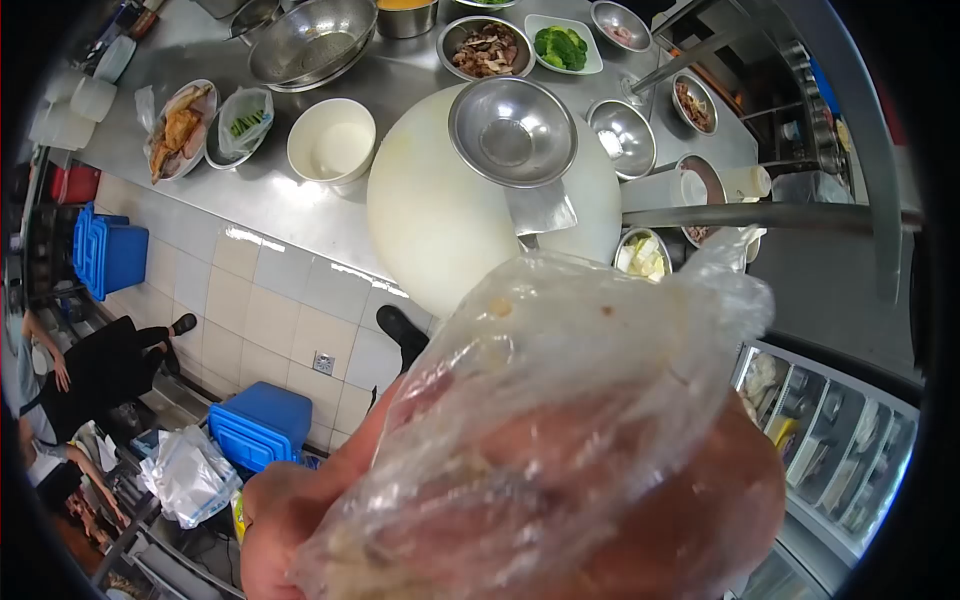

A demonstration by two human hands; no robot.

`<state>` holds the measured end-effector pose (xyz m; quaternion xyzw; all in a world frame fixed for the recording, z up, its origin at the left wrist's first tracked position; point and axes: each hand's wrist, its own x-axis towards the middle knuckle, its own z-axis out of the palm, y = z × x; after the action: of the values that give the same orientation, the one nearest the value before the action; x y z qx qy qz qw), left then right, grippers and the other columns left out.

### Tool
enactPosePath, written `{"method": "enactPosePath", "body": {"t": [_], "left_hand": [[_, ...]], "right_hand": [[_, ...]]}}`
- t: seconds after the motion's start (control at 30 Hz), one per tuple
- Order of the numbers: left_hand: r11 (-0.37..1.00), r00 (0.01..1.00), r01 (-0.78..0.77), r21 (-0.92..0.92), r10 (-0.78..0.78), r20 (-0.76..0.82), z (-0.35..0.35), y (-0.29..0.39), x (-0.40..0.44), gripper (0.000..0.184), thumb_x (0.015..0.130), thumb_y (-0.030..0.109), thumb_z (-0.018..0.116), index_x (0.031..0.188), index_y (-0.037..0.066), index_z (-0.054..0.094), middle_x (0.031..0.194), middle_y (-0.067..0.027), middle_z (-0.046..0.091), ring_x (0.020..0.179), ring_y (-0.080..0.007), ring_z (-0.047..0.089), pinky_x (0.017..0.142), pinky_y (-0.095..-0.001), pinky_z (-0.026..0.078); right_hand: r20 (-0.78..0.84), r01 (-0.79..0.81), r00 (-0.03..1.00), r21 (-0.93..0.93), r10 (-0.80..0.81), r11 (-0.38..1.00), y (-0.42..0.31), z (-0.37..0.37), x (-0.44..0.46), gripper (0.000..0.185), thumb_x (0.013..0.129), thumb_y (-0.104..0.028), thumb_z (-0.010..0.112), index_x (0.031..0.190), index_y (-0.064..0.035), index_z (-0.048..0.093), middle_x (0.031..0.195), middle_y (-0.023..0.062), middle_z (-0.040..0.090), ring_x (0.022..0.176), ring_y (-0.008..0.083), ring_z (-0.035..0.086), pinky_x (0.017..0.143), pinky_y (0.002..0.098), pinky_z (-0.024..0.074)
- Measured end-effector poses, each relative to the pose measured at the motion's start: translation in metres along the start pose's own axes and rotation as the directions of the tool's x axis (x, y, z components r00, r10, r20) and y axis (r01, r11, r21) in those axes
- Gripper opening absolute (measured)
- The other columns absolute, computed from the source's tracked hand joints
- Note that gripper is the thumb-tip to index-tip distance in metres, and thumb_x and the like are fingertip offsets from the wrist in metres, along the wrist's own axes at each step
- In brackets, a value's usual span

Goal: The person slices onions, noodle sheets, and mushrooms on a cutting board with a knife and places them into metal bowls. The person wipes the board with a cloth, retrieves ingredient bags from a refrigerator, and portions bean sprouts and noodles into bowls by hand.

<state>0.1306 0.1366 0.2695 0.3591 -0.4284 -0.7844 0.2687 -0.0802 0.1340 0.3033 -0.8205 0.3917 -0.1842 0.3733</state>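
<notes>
Close to the camera, a clear plastic bag (540, 400) fills the lower middle of the view, crumpled and with pinkish and pale tones showing through it. My left hand (300, 510) grips its lower left side. On the right, my right hand (740, 480) is closed around the bag, its fingers mostly hidden by the plastic. What the bag contains cannot be made out. Beyond it lies a round white cutting board (430, 210) bearing a steel bowl (512, 130) and a cleaver (545, 208), whose blade is partly under the bowl.
Along the steel counter (250, 200) stand a white bowl (332, 142), a colander (315, 45), a bowl of sliced mushrooms (487, 50), a broccoli dish (562, 48) and cooked poultry (182, 130). A metal rail (760, 215) crosses at right. Blue bins (262, 420) and another person (100, 370) are at left.
</notes>
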Motion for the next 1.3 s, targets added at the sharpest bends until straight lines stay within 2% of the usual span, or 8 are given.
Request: {"method": "enactPosePath", "body": {"t": [0.27,0.43,0.67,0.8,0.9,1.0,1.1,1.3], "left_hand": [[0.998,0.997,-0.019,-0.067,0.024,0.079,0.010,0.008,-0.004,0.051,0.092,0.025,0.058,0.133,0.000,0.039,0.126,-0.0116,0.052,0.114,-0.0200,0.052,0.095,-0.0301,0.043],[0.927,0.997,-0.002,0.374,-0.026,0.069,-0.037,-0.080,0.132,0.020,0.099,0.024,0.047,0.099,0.005,0.053,0.111,-0.0053,0.056,0.095,-0.0094,0.052,0.084,-0.0240,0.042],[0.586,0.833,-0.552,0.594,0.418,0.362,-0.084,-0.136,0.181,0.013,0.093,0.015,0.055,0.086,0.004,0.053,0.132,-0.0195,0.051,0.114,-0.0183,0.052,0.090,-0.0336,0.044],[0.979,0.944,-0.119,0.167,0.059,0.325,-0.088,-0.165,0.205,0.003,0.088,0.008,0.060,0.088,0.006,0.059,0.091,-0.0051,0.059,0.090,-0.0158,0.056,0.080,-0.0313,0.047],[0.124,0.691,-0.665,0.737,0.475,0.544,-0.070,-0.179,0.219,0.015,0.075,0.014,0.061,0.083,0.001,0.060,0.085,-0.0146,0.058,0.079,-0.0299,0.054,0.074,-0.0415,0.046],[0.801,0.822,-0.568,0.192,0.542,0.174,-0.056,-0.150,0.192,0.011,0.080,0.004,0.049,0.089,-0.001,0.053,0.077,-0.0156,0.052,0.070,-0.0255,0.048,0.068,-0.0395,0.044],[0.798,0.800,-0.594,0.102,0.573,0.177,-0.045,-0.124,0.176,0.008,0.081,0.002,0.047,0.087,0.003,0.041,0.068,-0.0167,0.045,0.063,-0.0325,0.043,0.059,-0.0427,0.039],[0.784,0.767,-0.621,-0.014,0.611,0.196,-0.041,-0.084,0.151,0.012,0.080,0.000,0.045,0.076,0.005,0.035,0.065,-0.0065,0.037,0.060,-0.0194,0.035,0.056,-0.0335,0.033]], "right_hand": [[-0.026,-0.049,0.998,0.148,0.053,0.988,0.016,0.000,-0.012,0.039,0.067,-0.018,0.072,0.100,-0.0008,0.063,0.083,0.0109,0.066,0.077,0.0202,0.063,0.070,0.0342,0.0506],[-0.074,-0.501,0.742,0.600,0.667,0.624,0.126,0.047,0.000,0.044,0.064,-0.016,0.072,0.103,0.0024,0.062,0.088,0.0107,0.067,0.076,0.0149,0.062,0.068,0.0300,0.0500],[0.001,0.092,0.518,0.994,0.855,-0.057,0.203,0.141,0.024,0.035,0.081,-0.010,0.062,0.110,0.0064,0.053,0.096,0.0171,0.059,0.074,0.0263,0.062,0.058,0.0421,0.0525],[-0.095,0.157,0.474,0.987,0.876,0.022,0.171,0.142,0.023,0.031,0.090,-0.013,0.054,0.119,-0.0046,0.053,0.111,0.0106,0.055,0.104,0.0194,0.054,0.077,0.0398,0.0491],[-0.201,0.186,0.590,0.976,0.782,0.110,0.166,0.152,0.016,0.038,0.090,-0.016,0.056,0.126,-0.0037,0.051,0.123,0.0102,0.058,0.112,0.0219,0.057,0.090,0.0401,0.0504],[-0.196,-0.064,0.287,0.973,0.937,0.223,0.195,0.171,0.006,0.031,0.091,-0.013,0.051,0.118,0.0006,0.055,0.106,0.0115,0.061,0.093,0.0221,0.062,0.075,0.0383,0.0532],[-0.586,-0.501,0.282,0.586,0.760,0.637,0.175,0.177,0.006,0.036,0.086,-0.020,0.060,0.110,0.0060,0.058,0.103,0.0081,0.062,0.089,0.0161,0.057,0.074,0.0324,0.0489],[-0.635,-0.921,0.370,-0.159,0.678,0.354,0.108,0.136,-0.028,0.026,0.081,-0.014,0.061,0.100,0.0033,0.064,0.092,0.0153,0.067,0.087,0.0234,0.064,0.073,0.0359,0.0503]]}}
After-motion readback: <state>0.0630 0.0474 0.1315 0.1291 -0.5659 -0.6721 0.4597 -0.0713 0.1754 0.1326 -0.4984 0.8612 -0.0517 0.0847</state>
